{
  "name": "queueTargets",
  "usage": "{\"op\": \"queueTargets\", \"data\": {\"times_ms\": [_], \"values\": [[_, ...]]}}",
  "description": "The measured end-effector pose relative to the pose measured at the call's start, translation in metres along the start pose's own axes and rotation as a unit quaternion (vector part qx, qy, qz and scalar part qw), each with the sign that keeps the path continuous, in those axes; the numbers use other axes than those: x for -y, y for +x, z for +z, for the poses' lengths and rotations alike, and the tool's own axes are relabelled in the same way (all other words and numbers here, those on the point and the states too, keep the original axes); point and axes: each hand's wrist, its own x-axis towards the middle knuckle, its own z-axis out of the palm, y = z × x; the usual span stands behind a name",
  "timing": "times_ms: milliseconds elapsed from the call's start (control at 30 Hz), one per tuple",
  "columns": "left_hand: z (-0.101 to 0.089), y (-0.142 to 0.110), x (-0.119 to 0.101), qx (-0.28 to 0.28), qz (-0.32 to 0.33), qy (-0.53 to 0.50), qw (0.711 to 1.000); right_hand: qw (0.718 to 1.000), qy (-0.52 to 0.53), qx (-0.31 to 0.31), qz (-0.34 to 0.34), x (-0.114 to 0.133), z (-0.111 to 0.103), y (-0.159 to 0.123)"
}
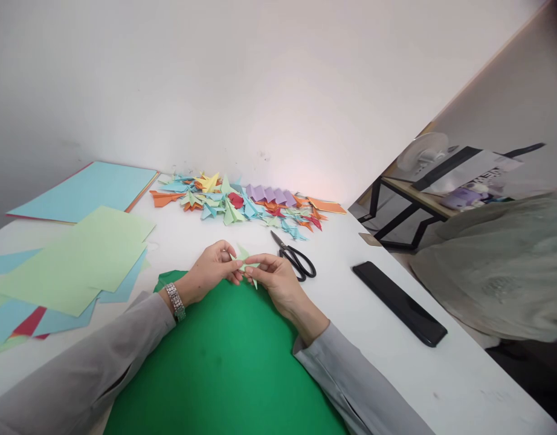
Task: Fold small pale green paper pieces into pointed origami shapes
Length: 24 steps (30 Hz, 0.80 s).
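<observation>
Between both hands is a small light green folded paper (243, 252) with several pointed ends, over the near edge of the white table. My left hand (215, 263), with a metal-banded watch (175, 301) on its wrist, pinches it from the left. From the right, my right hand (278, 281) grips it between thumb and fingers; the fingers partly cover its middle. Black-handled scissors (296, 257) lie on the table just beyond my right hand, blades pointing away. Green cloth (219, 356) spreads below my hands and forearms.
Many-coloured folded paper pieces (233, 214) are heaped along the wall. Light green sheets (79, 260) and a blue-topped paper stack (86, 190) lie left. A long black case (399, 302) rests at right. Beyond the table, a person's clothed body (500, 272) stands near a shelf (414, 196).
</observation>
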Motion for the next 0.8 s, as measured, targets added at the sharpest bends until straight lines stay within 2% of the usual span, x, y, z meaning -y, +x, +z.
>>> {"op": "queueTargets", "data": {"times_ms": [400, 567, 800], "values": [[-0.0007, 0.0013, 0.0031, -0.004, 0.012, 0.002, 1.0, 1.0, -0.004, -0.008, 0.004, -0.0006, -0.001, 0.0005], [-0.0033, -0.0017, 0.0022, 0.019, -0.01, -0.016, 1.0, 1.0, -0.011, -0.007, 0.003, -0.0012, -0.0044, 0.0007], [-0.0023, -0.0039, -0.0031, 0.011, -0.029, -0.044, 0.999, 0.999, 0.03, 0.032, 0.027, 0.0016, -0.0036, -0.0006]]}}
